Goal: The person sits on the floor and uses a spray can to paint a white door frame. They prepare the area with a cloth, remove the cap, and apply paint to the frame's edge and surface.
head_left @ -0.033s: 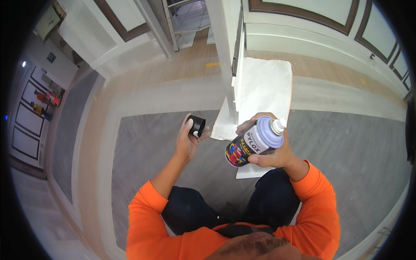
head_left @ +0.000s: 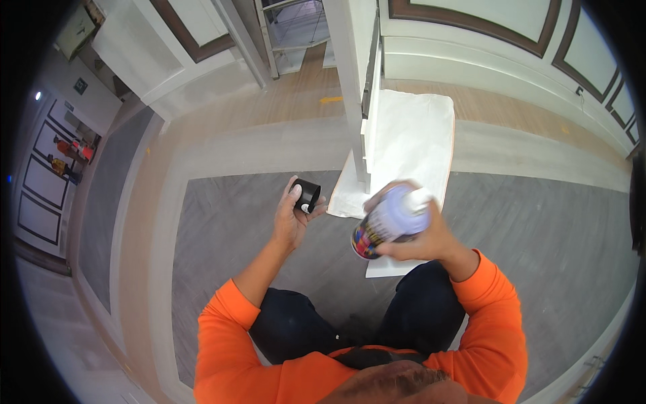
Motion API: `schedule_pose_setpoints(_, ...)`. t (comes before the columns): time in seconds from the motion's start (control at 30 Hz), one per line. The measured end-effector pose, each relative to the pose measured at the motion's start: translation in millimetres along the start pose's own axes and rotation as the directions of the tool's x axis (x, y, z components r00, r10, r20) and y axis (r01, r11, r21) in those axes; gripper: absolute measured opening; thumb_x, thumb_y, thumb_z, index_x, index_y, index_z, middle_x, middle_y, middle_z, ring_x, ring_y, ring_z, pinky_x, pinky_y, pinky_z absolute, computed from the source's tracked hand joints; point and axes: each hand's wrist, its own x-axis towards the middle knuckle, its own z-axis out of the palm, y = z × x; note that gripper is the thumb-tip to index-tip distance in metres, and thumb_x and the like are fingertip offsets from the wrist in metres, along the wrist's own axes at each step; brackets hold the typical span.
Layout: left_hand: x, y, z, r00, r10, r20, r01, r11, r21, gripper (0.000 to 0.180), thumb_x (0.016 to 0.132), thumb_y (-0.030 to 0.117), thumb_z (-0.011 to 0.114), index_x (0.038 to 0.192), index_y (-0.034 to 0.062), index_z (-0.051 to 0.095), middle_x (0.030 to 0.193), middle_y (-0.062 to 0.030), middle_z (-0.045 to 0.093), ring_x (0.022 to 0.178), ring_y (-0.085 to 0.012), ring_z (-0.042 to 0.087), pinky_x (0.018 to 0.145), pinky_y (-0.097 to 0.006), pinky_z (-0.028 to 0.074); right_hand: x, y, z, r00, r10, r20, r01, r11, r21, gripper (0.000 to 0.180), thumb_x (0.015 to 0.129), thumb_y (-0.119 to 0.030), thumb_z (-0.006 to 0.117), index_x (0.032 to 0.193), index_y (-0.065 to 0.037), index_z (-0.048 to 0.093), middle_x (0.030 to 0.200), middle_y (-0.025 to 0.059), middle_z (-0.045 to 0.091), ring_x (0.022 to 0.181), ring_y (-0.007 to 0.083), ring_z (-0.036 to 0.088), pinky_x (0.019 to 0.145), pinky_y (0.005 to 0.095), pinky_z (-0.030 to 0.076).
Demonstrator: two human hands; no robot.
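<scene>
My left hand holds a small black cap between thumb and fingers, out in front of my knees. My right hand grips a spray can with a pale lilac upper part and a colourful label at its bottom end. The can lies tilted, its bottom toward me, and looks blurred. Both arms wear orange sleeves. I am crouched over a grey wood-patterned floor.
A white sheet lies on the floor under a white upright post or door edge just beyond my hands. White panelled walls with brown trim stand at the back. Far left, people stand in the distance.
The spray can was sharp before and is now blurred, shifted slightly in my right hand. My left hand with the cap has stayed in place.
</scene>
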Motion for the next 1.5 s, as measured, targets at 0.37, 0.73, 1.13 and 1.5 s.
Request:
schedule_pose_setpoints(0.37,2.8,2.9,-5.7,0.999,0.011,-0.03,-0.009,0.999,0.048,0.074,0.1,0.034,0.059,0.157,0.0068,0.022,0.118,-0.0125,0.061,0.101,-0.0256,0.066,0.089,-0.048,0.059,2.9,3.0,7.0,0.955,0.055,0.29,0.116,0.833,-0.541,0.07,0.062,-0.02,0.095,0.122,-0.003,0.062,0.111,0.0078,0.069,0.105,0.0169,0.065,0.093,0.0336,0.051)
schedule_pose_setpoints(0.73,9.1,-1.4,-0.4,0.996,0.077,-0.049,-0.073,0.994,0.076,0.079,0.091,0.022,0.076,0.154,0.0017,0.033,0.122,-0.0137,0.061,0.104,-0.0183,0.064,0.085,-0.04,0.059,9.8,7.2,27.8,0.975,-0.171,-0.145,0.176,0.984,0.022,0.072,0.064,-0.029,0.093,0.123,-0.005,0.061,0.106,0.0135,0.072,0.097,0.0259,0.072,0.088,0.0351,0.055)
schedule_pose_setpoints(1.13,3.6,4.0,-11.4,0.992,0.021,0.122,-0.012,0.997,-0.074,0.053,0.096,0.047,0.066,0.124,0.0027,0.06,0.107,-0.0067,0.064,0.104,-0.0158,0.063,0.089,-0.04,0.057,47.9,14.5,52.0,0.993,-0.04,0.109,0.076,0.935,-0.348,0.073,0.066,-0.02,0.092,0.125,-0.001,0.055,0.115,0.0114,0.068,0.104,0.0191,0.067,0.092,0.033,0.053)
schedule_pose_setpoints(1.5,-7.1,10.3,-8.8,0.943,-0.018,0.333,0.076,0.984,-0.164,0.054,0.099,0.044,0.061,0.133,0.0032,0.055,0.117,-0.0121,0.064,0.115,-0.0225,0.061,0.099,-0.046,0.053,33.3,55.1,48.4,0.956,0.013,0.292,0.175,0.772,-0.611,0.074,0.066,-0.016,0.088,0.129,-0.003,0.051,0.114,0.0103,0.065,0.103,0.0193,0.065,0.092,0.0335,0.051)
